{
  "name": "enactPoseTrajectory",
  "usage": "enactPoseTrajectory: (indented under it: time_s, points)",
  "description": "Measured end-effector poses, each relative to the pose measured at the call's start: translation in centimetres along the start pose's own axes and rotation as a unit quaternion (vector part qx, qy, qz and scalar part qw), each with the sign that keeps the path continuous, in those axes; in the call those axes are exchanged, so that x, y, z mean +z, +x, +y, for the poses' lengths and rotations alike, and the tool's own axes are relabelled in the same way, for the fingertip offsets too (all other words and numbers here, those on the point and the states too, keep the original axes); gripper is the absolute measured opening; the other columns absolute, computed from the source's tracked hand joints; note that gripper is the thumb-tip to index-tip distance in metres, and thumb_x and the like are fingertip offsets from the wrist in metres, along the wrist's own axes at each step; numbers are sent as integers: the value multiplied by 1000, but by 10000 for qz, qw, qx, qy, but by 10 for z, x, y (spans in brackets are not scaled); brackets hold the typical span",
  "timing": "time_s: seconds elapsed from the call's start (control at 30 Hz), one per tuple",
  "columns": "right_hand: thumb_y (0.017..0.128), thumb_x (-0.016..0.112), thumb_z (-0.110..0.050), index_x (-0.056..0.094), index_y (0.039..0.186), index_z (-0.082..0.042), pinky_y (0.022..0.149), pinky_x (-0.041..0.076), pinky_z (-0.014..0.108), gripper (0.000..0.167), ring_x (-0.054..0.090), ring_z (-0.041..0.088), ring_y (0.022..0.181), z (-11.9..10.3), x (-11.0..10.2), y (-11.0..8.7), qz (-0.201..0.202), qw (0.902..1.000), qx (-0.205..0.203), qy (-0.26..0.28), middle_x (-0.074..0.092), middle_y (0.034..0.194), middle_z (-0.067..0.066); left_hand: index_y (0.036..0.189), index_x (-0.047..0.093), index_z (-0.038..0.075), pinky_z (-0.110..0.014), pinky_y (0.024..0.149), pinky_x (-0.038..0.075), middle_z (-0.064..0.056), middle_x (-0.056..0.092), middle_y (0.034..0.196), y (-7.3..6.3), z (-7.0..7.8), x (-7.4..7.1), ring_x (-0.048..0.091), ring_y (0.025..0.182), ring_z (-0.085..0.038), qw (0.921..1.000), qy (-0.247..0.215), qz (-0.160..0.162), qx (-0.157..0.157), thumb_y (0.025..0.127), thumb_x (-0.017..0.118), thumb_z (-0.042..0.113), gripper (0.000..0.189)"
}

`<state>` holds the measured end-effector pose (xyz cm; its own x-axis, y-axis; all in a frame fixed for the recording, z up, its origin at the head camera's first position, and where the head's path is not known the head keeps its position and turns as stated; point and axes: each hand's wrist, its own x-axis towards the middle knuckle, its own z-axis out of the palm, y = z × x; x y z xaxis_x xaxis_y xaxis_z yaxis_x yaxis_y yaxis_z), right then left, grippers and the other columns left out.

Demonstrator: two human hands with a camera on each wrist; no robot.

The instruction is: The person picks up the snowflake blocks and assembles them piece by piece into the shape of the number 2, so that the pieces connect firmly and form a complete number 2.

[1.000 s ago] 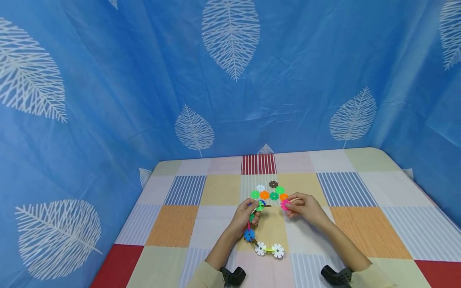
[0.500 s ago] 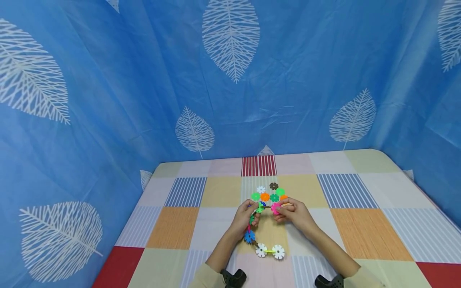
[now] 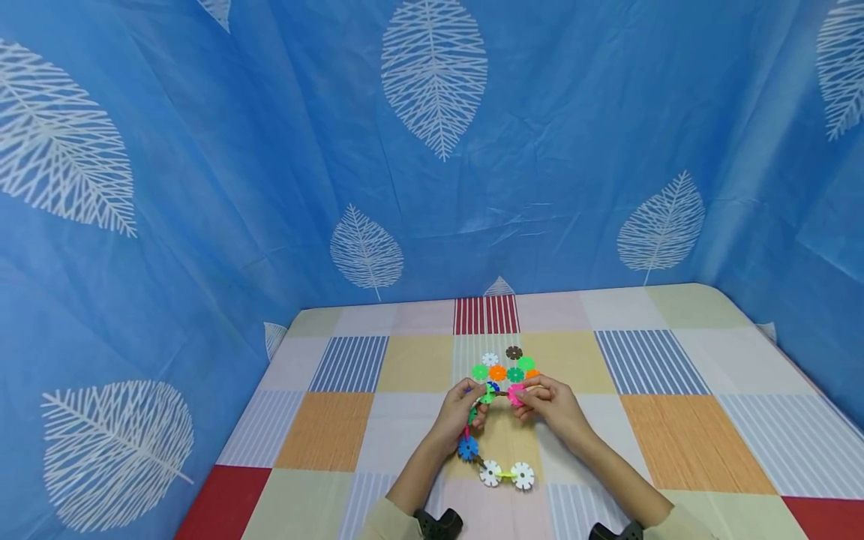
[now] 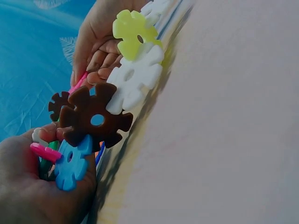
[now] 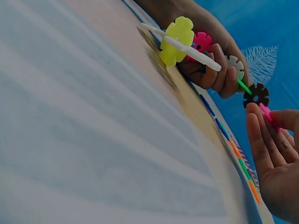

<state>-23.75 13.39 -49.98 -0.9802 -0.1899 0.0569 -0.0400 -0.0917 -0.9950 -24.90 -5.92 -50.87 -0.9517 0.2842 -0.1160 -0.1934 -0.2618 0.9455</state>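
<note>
My left hand grips a chain of slotted plastic snowflake discs, with a light green disc at its fingertips. From there the chain curves toward me through a blue disc to a white disc at its near end. Between thumb and fingers my right hand pinches a pink disc. It meets the edge of a brown disc on the chain's far end; whether their slots are locked, I cannot tell. In the left wrist view, a larger brown disc joins white and blue discs.
Beyond the hands several loose discs lie flat on the patchwork tablecloth, among them a brown one, a white one and an orange one. A blue leaf-patterned curtain hangs behind the table.
My right hand has moved left with the pink disc, bringing it up against the brown disc on the chain. The left hand keeps its hold and has hardly moved.
</note>
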Motion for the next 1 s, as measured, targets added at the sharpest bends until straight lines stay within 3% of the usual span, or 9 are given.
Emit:
enactPoseTrajectory:
  time_s: [0.5, 0.73, 0.87, 1.0]
  points:
    - [86, 60, 3, 49, 103, 18, 61, 55, 38, 25, 65, 21, 61, 11, 4, 3, -18, 9997, -242, 60, 67, 75, 17, 81, 44, 7, -18, 39, 36, -2, 48, 57, -2, -2, 2, 37, 40, -7, 9988, 376, -105, 298, 96, 50, 17, 18]
    - [87, 60, 0, 49, 108, 19, 62, 55, 38, 30, 65, 20, 63, 11, 4, 2, -141, 9988, -437, 138, 66, 76, 18, 83, 44, 8, -18, 43, 43, -3, 52, 62, -1, 2, -3, 45, 44, -7, 9994, 216, -249, -48, 95, 51, 18, 17]
    - [88, 61, -4, 54, 111, 14, 60, 55, 37, 30, 65, 24, 63, 10, 8, 3, -208, 9972, -664, -280, 65, 79, 23, 98, 48, 5, -20, 46, 47, -6, 59, 71, 0, 9, -14, 52, 47, -8, 9969, 472, -507, -366, 94, 53, 23, 19]
    - [87, 63, -9, 62, 109, 5, 55, 53, 32, 26, 62, 26, 64, 10, 15, 4, -253, 9881, -957, -1176, 65, 80, 17, 116, 52, 2, -20, 47, 47, -6, 61, 81, 0, 15, -26, 52, 48, -9, 9901, 1050, -749, -552, 92, 56, 29, 36]
